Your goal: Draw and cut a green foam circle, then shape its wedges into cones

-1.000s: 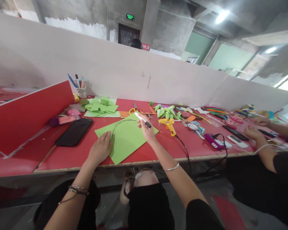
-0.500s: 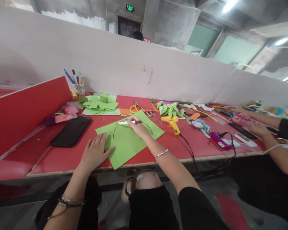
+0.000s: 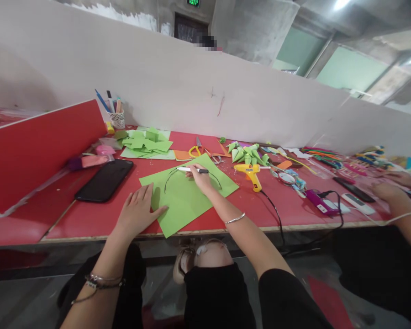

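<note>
A sheet of green paper (image 3: 183, 205) lies turned at an angle near the table's front edge, with a black curved line drawn on its upper half. My right hand (image 3: 200, 178) is closed round a white marker with a dark end (image 3: 185, 169); its tip is at the upper part of the curve. Flat on the left side of the sheet rests my left hand (image 3: 139, 208), fingers stretched out and thumb spread. A yellow glue gun (image 3: 250, 172) lies to the right of the paper, its black cord running over the edge.
Left of the paper lies a black phone (image 3: 104, 180). Behind it are cut green paper pieces (image 3: 145, 141), scissors (image 3: 196, 148) and green paper cones (image 3: 248, 154). A purple power socket (image 3: 320, 202) sits at right, near a co-worker's hand (image 3: 385, 189). A pen cup (image 3: 117, 119) stands by the white partition.
My right hand has moved the marker a little rightward along the curve's top. My left hand stays flat on the sheet. The view has tilted slightly, and the co-worker's hands have moved right.
</note>
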`<act>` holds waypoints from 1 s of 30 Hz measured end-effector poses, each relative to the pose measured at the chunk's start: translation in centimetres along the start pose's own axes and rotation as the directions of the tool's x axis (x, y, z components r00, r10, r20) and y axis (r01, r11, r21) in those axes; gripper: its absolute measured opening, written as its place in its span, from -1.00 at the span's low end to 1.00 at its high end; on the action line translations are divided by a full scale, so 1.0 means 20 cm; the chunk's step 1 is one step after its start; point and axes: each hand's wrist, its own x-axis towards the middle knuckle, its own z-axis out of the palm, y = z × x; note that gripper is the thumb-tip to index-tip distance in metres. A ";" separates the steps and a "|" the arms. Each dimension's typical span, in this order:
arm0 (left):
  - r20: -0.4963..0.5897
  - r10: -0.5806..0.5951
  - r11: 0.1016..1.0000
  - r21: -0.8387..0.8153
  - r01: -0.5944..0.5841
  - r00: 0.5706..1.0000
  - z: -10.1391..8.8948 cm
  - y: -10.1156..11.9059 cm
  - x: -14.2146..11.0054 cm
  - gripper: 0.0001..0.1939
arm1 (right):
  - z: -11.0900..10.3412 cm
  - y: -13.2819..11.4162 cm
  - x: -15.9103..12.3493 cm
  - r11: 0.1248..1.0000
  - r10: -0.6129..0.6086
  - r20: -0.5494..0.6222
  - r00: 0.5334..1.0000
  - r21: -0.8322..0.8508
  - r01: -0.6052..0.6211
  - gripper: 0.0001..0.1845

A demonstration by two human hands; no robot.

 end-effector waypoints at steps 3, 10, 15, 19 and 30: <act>0.010 0.002 1.000 0.000 -0.002 1.000 -0.01 0.01 0.00 -0.17 | 0.00 0.00 0.00 1.000 -0.016 0.010 1.000 0.025 0.015 -0.83; 0.070 0.004 0.999 -0.053 0.000 0.998 -0.01 -0.02 0.00 -0.11 | 0.00 0.01 0.01 1.000 -0.018 0.039 0.999 0.010 0.017 -0.84; 0.093 0.033 0.994 -0.107 -0.022 0.995 0.00 -0.06 0.01 -0.07 | 0.00 0.01 0.01 0.999 -0.035 0.074 0.997 -0.006 0.036 -0.85; 0.122 0.029 0.995 -0.102 -0.016 0.992 -0.01 -0.07 0.01 -0.05 | 0.01 0.00 0.00 0.998 -0.062 0.135 0.989 0.018 0.061 -0.83; 0.159 0.028 0.995 -0.097 -0.013 0.987 -0.02 -0.06 0.01 -0.04 | -0.02 -0.02 -0.02 0.992 -0.057 0.254 0.965 0.125 0.026 -0.73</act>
